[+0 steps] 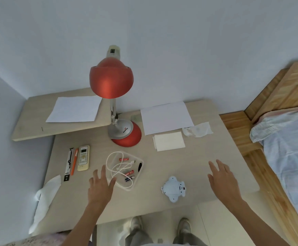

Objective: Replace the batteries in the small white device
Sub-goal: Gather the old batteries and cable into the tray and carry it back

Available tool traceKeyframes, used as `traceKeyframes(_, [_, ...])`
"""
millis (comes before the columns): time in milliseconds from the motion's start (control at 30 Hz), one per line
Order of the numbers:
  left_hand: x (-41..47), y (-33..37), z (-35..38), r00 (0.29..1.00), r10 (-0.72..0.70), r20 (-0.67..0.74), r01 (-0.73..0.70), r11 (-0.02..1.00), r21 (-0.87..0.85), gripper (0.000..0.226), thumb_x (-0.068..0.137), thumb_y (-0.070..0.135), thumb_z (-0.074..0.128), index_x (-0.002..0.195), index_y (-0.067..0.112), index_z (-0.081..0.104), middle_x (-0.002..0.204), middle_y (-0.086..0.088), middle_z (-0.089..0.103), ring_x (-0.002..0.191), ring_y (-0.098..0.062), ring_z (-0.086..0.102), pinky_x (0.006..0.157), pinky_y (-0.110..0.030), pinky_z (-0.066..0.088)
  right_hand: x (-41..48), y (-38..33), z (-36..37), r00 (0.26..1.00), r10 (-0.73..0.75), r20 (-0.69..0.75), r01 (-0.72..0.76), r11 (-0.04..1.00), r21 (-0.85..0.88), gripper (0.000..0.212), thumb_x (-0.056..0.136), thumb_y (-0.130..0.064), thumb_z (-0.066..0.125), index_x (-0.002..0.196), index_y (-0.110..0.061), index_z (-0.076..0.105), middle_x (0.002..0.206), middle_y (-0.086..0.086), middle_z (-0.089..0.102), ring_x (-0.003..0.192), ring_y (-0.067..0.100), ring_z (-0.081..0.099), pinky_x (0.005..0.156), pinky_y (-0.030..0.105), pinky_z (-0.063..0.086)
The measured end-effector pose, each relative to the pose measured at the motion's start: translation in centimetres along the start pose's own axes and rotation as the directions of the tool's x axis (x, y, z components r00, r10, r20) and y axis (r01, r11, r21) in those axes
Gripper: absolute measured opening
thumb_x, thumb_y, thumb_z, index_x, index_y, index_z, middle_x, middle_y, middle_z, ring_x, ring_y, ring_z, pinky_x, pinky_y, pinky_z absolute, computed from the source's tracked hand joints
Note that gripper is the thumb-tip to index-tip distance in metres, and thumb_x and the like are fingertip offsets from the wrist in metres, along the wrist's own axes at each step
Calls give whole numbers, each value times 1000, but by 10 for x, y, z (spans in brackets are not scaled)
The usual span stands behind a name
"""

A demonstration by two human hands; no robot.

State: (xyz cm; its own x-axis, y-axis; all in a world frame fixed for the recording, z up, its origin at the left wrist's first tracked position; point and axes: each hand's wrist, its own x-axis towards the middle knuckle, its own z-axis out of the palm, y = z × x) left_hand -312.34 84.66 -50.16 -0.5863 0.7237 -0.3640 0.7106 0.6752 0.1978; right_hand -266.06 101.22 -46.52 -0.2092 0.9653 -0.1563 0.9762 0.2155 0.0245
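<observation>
The small white device [173, 190] lies on the desk near its front edge, underside up, with an opening showing on its right side. A clear tray [139, 160] to its left holds a white cable [115, 167], red batteries [124, 159] [130, 172], a dark battery [129, 178] and a small black piece [140, 166]. My left hand [101, 187] hovers flat at the tray's near left corner, fingers spread, holding nothing. My right hand [222, 180] is spread over the desk to the right of the device, also holding nothing.
A red desk lamp [125, 134] stands behind the tray. A remote control [83, 158], an orange pen [74, 161] and a black packet [68, 164] lie at left. Paper sheets [166, 117], tissues [198, 129] and a white bag [44, 201] are on the desk. A bed [290, 148] is at right.
</observation>
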Motion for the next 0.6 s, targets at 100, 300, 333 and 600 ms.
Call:
traceKeyframes(100, [6,-1,9,996,-80,27,84,960,-268,83,102,57,62,168,22,26,155,-26,42,138,-49,51,108,-61,49,12,40,18,999,14,49,-13,1000,-19,57,102,-27,69,155,-15,54,156,18,54,139,37,55,99,48,61])
traceKeyframes(300, [17,5,21,971,-222,88,234,810,-537,66,97,26,81,152,29,44,117,-20,69,97,-41,73,86,-51,62,38,91,44,988,16,152,-11,999,-40,60,106,-26,60,163,-23,42,156,15,49,134,34,55,96,45,60])
traceKeyframes(333, [17,5,24,963,-251,97,258,763,-593,66,95,21,83,148,33,46,112,-20,68,93,-40,73,82,-54,66,42,95,47,985,8,172,-3,1000,-30,60,107,-26,57,164,-23,40,157,15,48,135,34,55,95,45,60])
traceKeyframes(600, [29,7,35,903,-359,234,382,428,-819,77,84,-17,77,134,36,51,140,-20,52,119,-45,64,84,-64,65,54,111,67,973,-22,231,-3,994,110,56,108,-25,54,162,-26,39,118,4,47,100,22,56,70,36,57])
